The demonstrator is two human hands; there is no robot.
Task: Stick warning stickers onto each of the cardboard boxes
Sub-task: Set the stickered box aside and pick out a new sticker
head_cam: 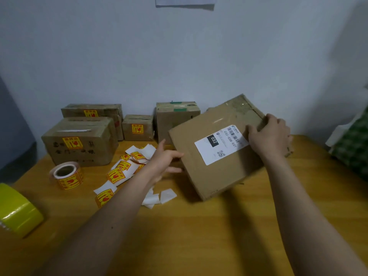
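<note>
Head view, wooden table (pixel 199 236) against a grey wall.

I am holding a flat cardboard box (pixel 215 172) tilted, its near edge down on the table and its far edge raised. My right hand (pixel 268 134) is gripping the far right edge, fingers curled over the rim. My left hand (pixel 165 160) is lying against the box's left edge with fingers spread and fairly straight, touching rather than clasping. The face turned toward me is carrying a white shipping label (pixel 219 145) printed "032"; I am seeing no warning sticker on this face.

Loose warning stickers (pixel 119 172), yellow and red on white backing, are lying scattered on the table just left of my left forearm, with bare backing scraps (pixel 159 197) near them. The sticker roll (pixel 66 175) is standing further left. A yellow-green tape roll (pixel 18 210) is sitting at the left table edge.

Along the wall: three boxes already stickered, a large box (pixel 79 142), one behind it (pixel 93 111), and a small box (pixel 137 127). A taller box (pixel 175 118) with green tape is showing no sticker on its visible faces.
</note>
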